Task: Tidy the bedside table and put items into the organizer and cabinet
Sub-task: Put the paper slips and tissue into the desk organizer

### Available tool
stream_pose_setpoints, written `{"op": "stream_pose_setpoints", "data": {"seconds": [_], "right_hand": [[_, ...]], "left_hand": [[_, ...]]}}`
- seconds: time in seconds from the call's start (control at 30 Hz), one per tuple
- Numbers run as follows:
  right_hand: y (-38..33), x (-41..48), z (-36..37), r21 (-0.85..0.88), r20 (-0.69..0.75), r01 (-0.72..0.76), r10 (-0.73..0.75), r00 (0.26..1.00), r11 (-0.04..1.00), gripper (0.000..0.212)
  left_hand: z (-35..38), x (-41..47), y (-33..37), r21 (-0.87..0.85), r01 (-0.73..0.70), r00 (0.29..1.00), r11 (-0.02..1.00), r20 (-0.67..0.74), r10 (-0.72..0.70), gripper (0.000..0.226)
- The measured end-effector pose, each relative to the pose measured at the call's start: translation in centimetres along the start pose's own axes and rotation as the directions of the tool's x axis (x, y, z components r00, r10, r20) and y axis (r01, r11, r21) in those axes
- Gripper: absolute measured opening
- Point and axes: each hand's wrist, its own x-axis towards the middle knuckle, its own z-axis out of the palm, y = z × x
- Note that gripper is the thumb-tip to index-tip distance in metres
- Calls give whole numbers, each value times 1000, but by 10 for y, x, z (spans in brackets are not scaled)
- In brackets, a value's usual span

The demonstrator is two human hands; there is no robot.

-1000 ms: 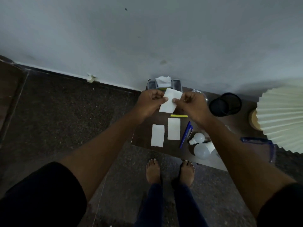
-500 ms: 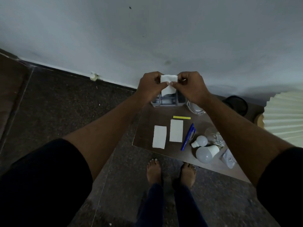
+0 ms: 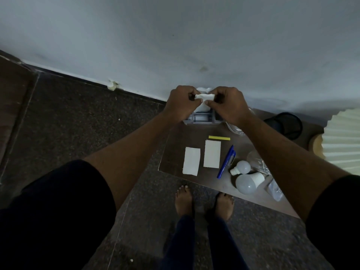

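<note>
The left arm [image 3: 126,152] and right arm [image 3: 282,152] reach forward and converge. The left hand [image 3: 182,103] and right hand [image 3: 227,105] meet knuckles up, each pinching one end of a folded paper [image 3: 204,96].

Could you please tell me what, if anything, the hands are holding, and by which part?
A folded white paper: the left hand pinches its left end, the right hand its right end.

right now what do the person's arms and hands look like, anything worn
The left hand and right hand are bare, no gloves, watch or bands showing. Forearms are uncovered; the dark, near-black left sleeve and right sleeve end near the elbows.
</note>
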Motion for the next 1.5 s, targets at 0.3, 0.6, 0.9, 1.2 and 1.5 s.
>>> {"op": "stream_pose_setpoints", "data": {"seconds": [0.3, 0.6, 0.9, 1.2, 1.5], "right_hand": [[5, 2, 4, -112, 25, 55, -52, 998, 992, 9], [12, 4, 12, -189, 35, 89, -84, 996, 978, 6], [11, -3, 7, -196, 9, 100, -100, 995, 975, 14], [-4, -24, -3, -141, -95, 104, -118, 988, 985, 17], [-19, -84, 24, 75, -75, -6, 12, 997, 997, 8]], "left_hand": [[3, 2, -6, 29, -29, 1000, 999, -7, 29, 17], [8, -1, -10, 114, -7, 1000, 993, -16, 8, 3], [7, -8, -12, 15, 19, 999, 1000, -43, -18, 14], [-5, -29, -19, -53, 9, 986, 999, -167, -18, 13], [3, -92, -51, -139, 118, 971, 983, -189, -143, 9]]}}
